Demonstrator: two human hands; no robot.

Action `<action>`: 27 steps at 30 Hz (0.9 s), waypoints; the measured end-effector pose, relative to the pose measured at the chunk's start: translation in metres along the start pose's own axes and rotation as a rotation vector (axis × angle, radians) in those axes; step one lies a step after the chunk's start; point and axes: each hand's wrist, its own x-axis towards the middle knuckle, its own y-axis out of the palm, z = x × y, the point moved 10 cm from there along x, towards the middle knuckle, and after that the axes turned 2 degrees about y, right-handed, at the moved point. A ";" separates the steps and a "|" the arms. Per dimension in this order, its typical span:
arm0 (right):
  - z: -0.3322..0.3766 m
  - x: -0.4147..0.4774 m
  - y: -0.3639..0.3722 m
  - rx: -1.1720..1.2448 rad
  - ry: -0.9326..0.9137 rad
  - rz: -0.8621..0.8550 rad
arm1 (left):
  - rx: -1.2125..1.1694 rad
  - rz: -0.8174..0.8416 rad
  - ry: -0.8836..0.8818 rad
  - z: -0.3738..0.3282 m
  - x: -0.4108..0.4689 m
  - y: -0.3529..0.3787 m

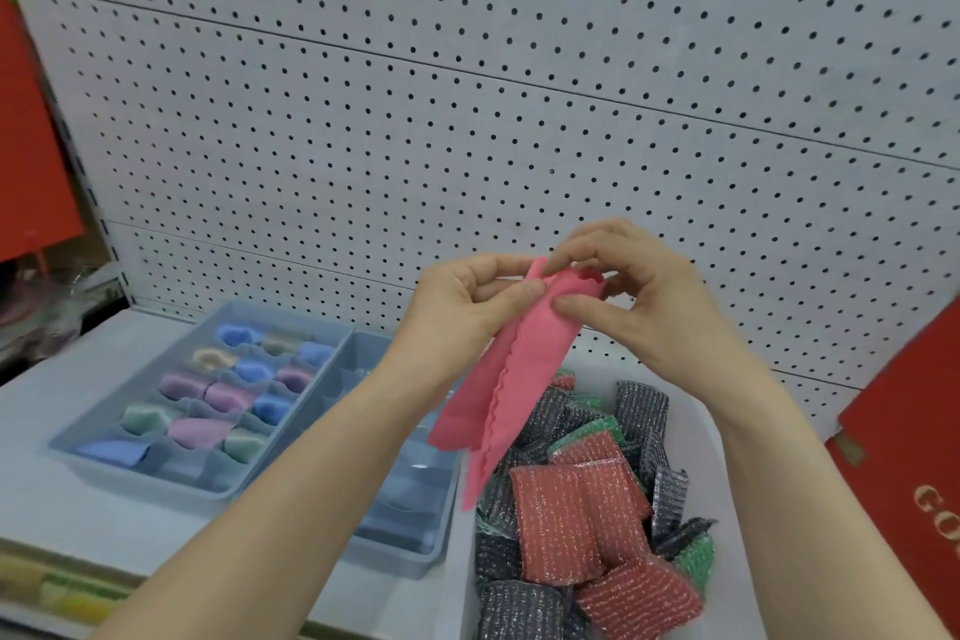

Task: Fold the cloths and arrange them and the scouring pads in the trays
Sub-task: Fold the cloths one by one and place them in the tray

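Against white pegboard (467,94), left hand (457,309) and right hand (644,299) pinch a long-folded, scallop-edged pink cloth (511,395)

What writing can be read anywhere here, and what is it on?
"GO": gold letters on the red board at right, cut off by the frame edge.
Too blurred to read: the shelf-edge strip, lower left.
No writing visible on the pink cloth, trays or scouring pads.

Left hand (457,307) and right hand (639,296) pinch pink cloth (514,379) above scouring pads (576,509).
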 end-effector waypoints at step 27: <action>-0.016 -0.005 -0.015 0.153 0.081 -0.096 | -0.124 0.046 -0.029 -0.001 -0.002 0.008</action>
